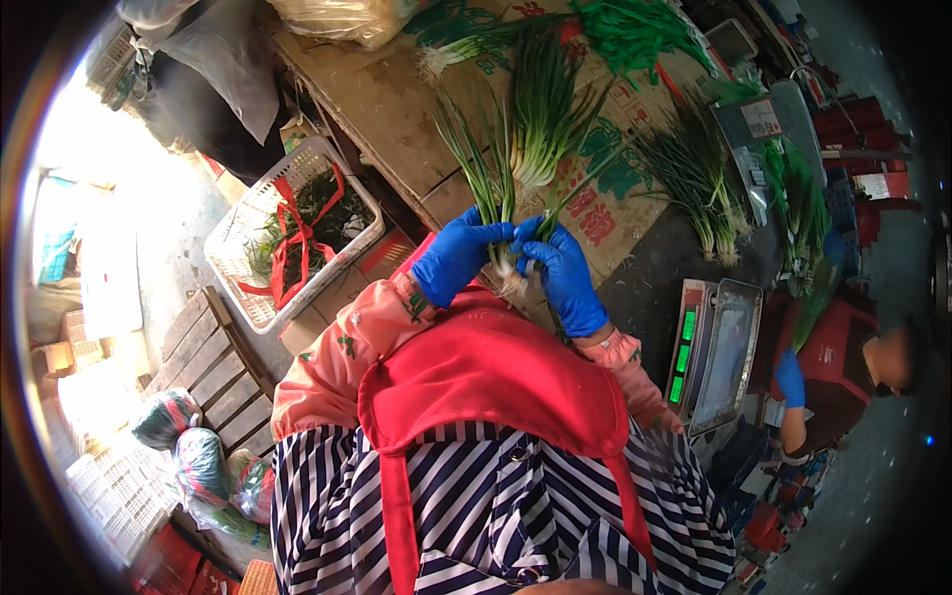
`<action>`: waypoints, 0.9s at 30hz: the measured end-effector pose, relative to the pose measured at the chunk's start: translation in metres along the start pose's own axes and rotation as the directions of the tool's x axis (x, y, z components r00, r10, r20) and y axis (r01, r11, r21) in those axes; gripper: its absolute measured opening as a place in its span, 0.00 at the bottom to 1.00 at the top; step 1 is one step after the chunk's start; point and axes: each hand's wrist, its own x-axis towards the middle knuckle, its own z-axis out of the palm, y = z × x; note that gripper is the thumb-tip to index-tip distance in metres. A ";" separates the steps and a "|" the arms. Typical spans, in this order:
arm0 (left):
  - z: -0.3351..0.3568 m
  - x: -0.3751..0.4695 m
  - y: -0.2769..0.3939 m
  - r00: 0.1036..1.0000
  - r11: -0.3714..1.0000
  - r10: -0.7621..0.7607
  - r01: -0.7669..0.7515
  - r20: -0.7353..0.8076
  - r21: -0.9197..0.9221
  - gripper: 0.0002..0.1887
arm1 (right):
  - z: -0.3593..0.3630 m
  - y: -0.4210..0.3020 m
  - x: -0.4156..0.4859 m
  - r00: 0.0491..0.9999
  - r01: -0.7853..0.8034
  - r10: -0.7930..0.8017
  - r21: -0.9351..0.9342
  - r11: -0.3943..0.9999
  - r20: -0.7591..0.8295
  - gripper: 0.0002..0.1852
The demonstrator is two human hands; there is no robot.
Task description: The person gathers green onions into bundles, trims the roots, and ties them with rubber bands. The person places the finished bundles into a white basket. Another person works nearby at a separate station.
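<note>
My left hand (460, 256), in a blue glove, grips a few spring onions (491, 190) near their white ends, leaves pointing away from me and roots towards my red apron. Beside it my right hand (569, 279), also gloved in blue, pinches a single green stalk (579, 195) between thumb and fingers. Both hands nearly touch, just above the apron. Beyond them a larger bunch of spring onions (547, 126) lies on printed cardboard (394, 111), its roots towards me. Another few spring onions (476, 46) rest farther back.
More spring onions (703, 190) lie to the right, near a scale (732, 357) with green displays. Green plastic strips (632, 33) are heaped at the back. Left stand a white basket (230, 286) of trimmings and a wooden pallet (216, 364). A co-worker's blue-gloved hand (790, 379) holds greens at right.
</note>
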 end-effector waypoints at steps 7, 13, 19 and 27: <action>-0.009 -0.004 0.008 0.962 0.981 0.193 -0.182 -0.192 0.072 0.08 | -0.029 -0.036 -0.030 0.947 -0.296 0.178 0.515 0.805 0.267 0.01; 0.007 0.001 0.015 0.924 0.906 0.365 -0.325 -0.114 0.270 0.14 | -0.032 -0.046 -0.024 1.000 0.018 -0.021 0.430 0.903 0.003 0.01; 0.011 0.001 0.008 0.938 0.923 0.344 -0.330 -0.041 0.200 0.27 | 0.007 -0.001 0.004 0.997 0.036 -0.064 -0.455 0.890 -0.046 0.10; -0.021 -0.008 0.012 0.960 0.941 0.277 -0.267 0.021 -0.206 0.29 | -0.022 0.015 0.011 0.998 -0.065 0.064 -0.081 0.995 -0.005 0.10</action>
